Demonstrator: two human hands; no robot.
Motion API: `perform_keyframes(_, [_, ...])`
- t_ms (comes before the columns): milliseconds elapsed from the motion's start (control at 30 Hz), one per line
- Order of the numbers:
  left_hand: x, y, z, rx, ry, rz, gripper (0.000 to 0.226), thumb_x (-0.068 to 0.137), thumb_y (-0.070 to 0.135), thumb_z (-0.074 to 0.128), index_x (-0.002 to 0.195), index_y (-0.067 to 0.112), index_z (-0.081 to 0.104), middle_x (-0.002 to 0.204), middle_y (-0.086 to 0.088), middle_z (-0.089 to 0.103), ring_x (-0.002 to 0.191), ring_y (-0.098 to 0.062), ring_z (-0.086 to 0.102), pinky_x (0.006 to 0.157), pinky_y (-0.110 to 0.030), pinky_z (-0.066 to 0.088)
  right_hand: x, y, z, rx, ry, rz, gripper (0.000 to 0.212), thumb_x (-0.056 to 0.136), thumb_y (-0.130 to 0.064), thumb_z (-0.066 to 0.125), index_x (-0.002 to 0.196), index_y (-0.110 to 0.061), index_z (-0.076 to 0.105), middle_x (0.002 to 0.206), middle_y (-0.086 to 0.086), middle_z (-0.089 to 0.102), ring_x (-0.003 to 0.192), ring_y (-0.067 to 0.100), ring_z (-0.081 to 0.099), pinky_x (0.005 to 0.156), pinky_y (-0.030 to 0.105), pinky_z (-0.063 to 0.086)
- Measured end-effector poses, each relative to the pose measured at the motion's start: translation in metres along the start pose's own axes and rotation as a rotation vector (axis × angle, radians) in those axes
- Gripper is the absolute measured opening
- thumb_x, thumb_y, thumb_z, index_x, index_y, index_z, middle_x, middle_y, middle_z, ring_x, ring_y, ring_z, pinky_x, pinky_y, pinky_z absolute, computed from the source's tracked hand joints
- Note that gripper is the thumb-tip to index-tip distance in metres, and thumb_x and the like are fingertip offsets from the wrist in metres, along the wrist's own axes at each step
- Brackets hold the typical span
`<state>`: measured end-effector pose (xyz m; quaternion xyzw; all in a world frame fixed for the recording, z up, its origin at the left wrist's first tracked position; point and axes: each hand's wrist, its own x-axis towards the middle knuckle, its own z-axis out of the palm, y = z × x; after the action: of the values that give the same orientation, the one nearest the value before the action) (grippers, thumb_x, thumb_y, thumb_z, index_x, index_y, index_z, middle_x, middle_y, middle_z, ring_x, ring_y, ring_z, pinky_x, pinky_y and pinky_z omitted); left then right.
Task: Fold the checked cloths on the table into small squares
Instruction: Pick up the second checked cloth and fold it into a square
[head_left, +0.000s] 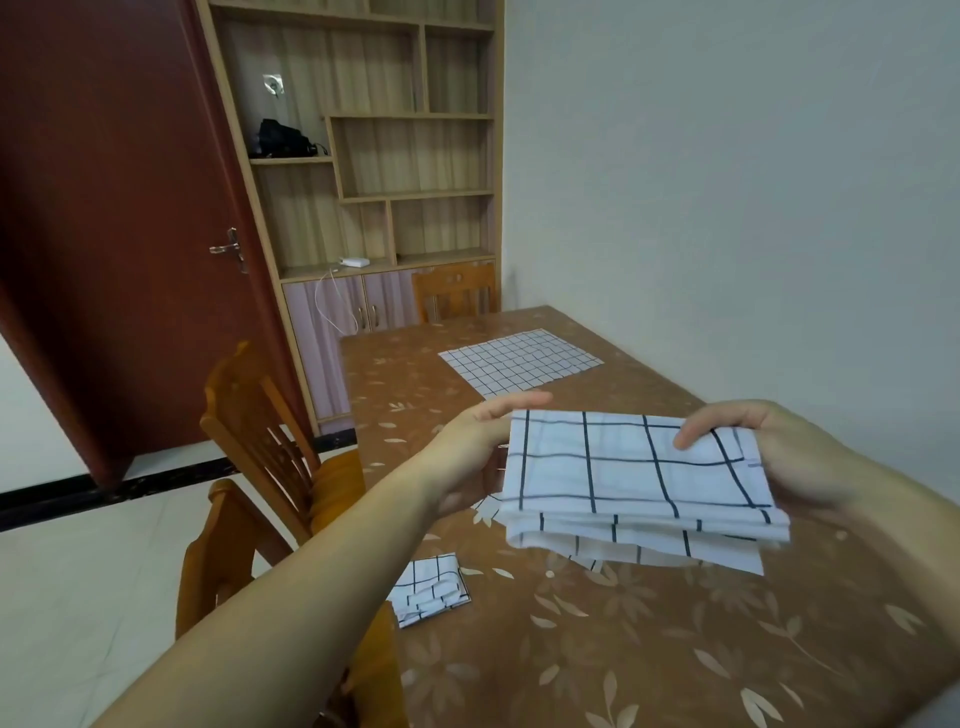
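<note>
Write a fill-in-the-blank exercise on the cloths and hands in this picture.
1. The folded cloth is held by ____ hands.
2. The unfolded cloth lies flat at the table's ____ end.
3. The small folded cloth rests near the table's ____ edge.

Missing words: both; far; left

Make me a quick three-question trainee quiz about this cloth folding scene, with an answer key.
1. True or false: the partly folded white checked cloth is lying flat on the brown floral-patterned table.
2. How many checked cloths rest on the table?
3. Which is nearer the wall's far end: A, the spread-out checked cloth, or B, the small folded checked square?

Key: 1. False; the left hand and right hand hold it above the table. 2. Two. 3. A.
</note>
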<state>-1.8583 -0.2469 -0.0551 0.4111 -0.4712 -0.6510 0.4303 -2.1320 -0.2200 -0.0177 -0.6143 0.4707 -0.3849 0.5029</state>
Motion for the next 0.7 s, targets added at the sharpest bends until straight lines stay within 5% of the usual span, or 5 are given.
perform_keyframes(167, [-0.005, 0.003, -0.002, -0.064, -0.086, -0.198, 0.066, 0.091, 0.065, 0.043, 0.125, 0.013, 0.063, 0.12, -0.015, 0.07, 0.112, -0.034, 0.067, 0.09, -0.049, 0.057, 0.0, -0.003, 0.001, -0.133, 0.065, -0.051, 0.054, 0.089, 0.016, 0.039, 0.072, -0.016, 0.078, 0.095, 0.013, 0.076, 0.081, 0.028, 0.074, 0.071, 0.039, 0.062])
perform_keyframes(267, [-0.007, 0.004, -0.003, 0.124, -0.106, -0.135, 0.032, 0.094, 0.032, 0.059, 0.116, 0.01, 0.067, 0.117, -0.017, 0.071, 0.095, -0.027, 0.072, 0.08, -0.039, 0.061, 0.001, 0.001, -0.005, -0.212, 0.017, -0.056, 0.055, 0.091, 0.016, 0.039, 0.081, -0.02, 0.079, 0.1, 0.009, 0.076, 0.096, 0.034, 0.07, 0.092, 0.056, 0.051])
perform_keyframes(400, [-0.007, 0.017, -0.007, 0.282, -0.129, -0.045, 0.026, 0.096, 0.01, 0.059, 0.122, 0.006, 0.064, 0.122, -0.021, 0.068, 0.113, -0.042, 0.064, 0.099, -0.055, 0.048, -0.004, -0.003, -0.021, -0.252, -0.357, 0.032, 0.026, 0.079, -0.011, 0.07, 0.103, -0.022, 0.074, 0.121, 0.007, 0.067, 0.112, 0.025, 0.065, 0.098, 0.045, 0.051])
perform_keyframes(567, [-0.012, 0.044, 0.0, 0.446, -0.336, -0.044, 0.028, 0.095, 0.01, 0.058, 0.123, 0.005, 0.062, 0.122, -0.022, 0.067, 0.107, -0.038, 0.065, 0.084, -0.039, 0.058, 0.0, -0.007, 0.0, -0.067, -0.325, 0.045, 0.087, 0.054, -0.064, 0.082, 0.128, -0.03, 0.053, 0.12, 0.004, 0.07, 0.106, 0.03, 0.069, 0.086, 0.042, 0.053])
perform_keyframes(700, [-0.014, 0.053, 0.012, 0.438, -0.38, -0.009, 0.025, 0.094, 0.009, 0.059, 0.116, -0.001, 0.064, 0.108, -0.02, 0.069, 0.089, -0.027, 0.07, 0.075, -0.031, 0.06, 0.0, -0.015, 0.035, -0.254, -0.265, -0.052, 0.037, 0.08, -0.046, 0.068, 0.104, -0.017, 0.071, 0.094, 0.003, 0.077, 0.086, 0.02, 0.074, 0.073, 0.033, 0.059])
